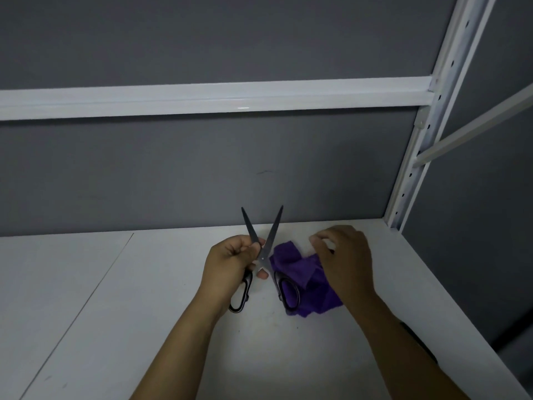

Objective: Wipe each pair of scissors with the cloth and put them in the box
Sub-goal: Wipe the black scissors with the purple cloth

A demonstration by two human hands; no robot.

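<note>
Roughly at the middle of the white table (144,298), the left hand (227,264) holds the scissors (264,256) with the blades spread in a V and the tips pointing up toward the grey wall (202,174). Its fingers (245,249) are curled round the scissors near the pivot, covering the base of the left blade. One fingertip shows just below the crossing. The left black handle loop hangs under the hand, with its upper part hidden behind the palm. The right loop is in full view and lies in front of the purple cloth (311,287), which shows through its opening.

The cloth lies crumpled on the table just right of the scissors. Its right part runs under the right hand (343,258) and is hidden there. That hand is seen from the back, fingers bent and drawn in toward the thumb. I cannot tell whether they pinch a fold of the cloth or only hover over it, because the hand hides the point of contact.

A thin seam runs diagonally across the table on the left. Behind it, a white rail (202,99) crosses the wall and meets a perforated white post (427,125) at the right. Something dark (418,342) lies along the table's right edge beside the right forearm, too dim and too cut off to identify. Both forearms leave the picture at the bottom.
</note>
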